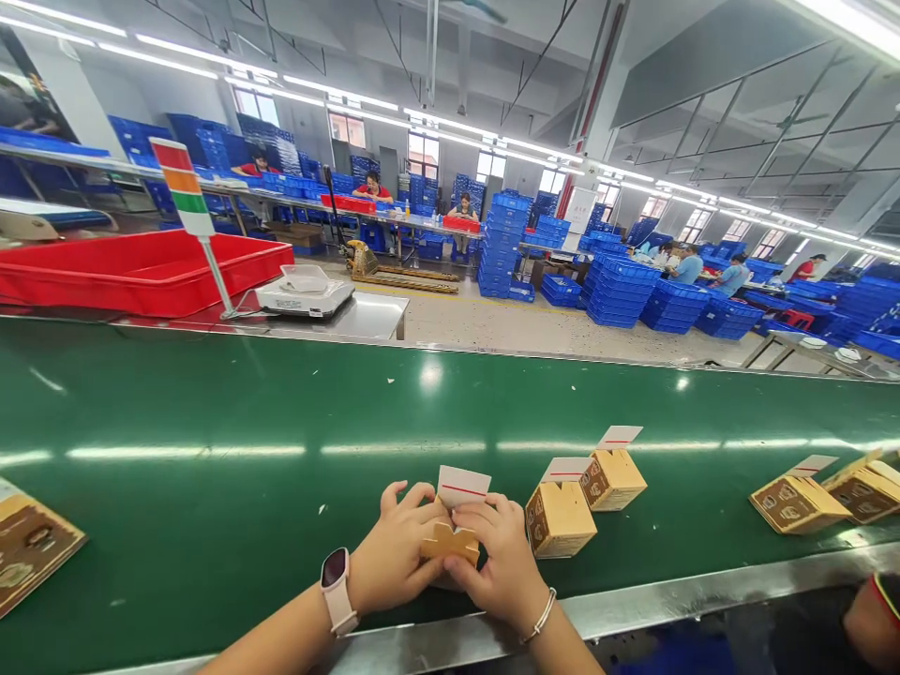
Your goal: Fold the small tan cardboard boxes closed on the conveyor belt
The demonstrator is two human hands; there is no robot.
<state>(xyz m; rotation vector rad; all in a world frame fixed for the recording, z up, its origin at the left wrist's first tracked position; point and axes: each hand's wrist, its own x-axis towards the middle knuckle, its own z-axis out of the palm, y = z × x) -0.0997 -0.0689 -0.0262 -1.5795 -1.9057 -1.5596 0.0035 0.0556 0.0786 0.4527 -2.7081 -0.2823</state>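
Both my hands are around a small cardboard box point(450, 541) at the near edge of the green belt. My left hand point(394, 553) curls over its left side, and my right hand point(498, 553) grips the right side, thumb at the front flap. A notched tan flap faces me. Beyond my fingers a white flap point(464, 486) with a red line stands up. The box's lower part is mostly hidden by my hands. Just right of my right hand sits another tan-and-brown box point(561, 518) with its white flap raised, and a similar box point(613, 480) stands behind it.
The green conveyor belt point(211, 394) runs across, with a metal edge point(653, 600) near me. More boxes point(798, 503) lie at right, flat printed cardboard point(35, 548) at left. Beyond are a red tray point(141, 272), a scale point(306, 291), blue crates and several people. Someone's arm point(872, 614) shows lower right.
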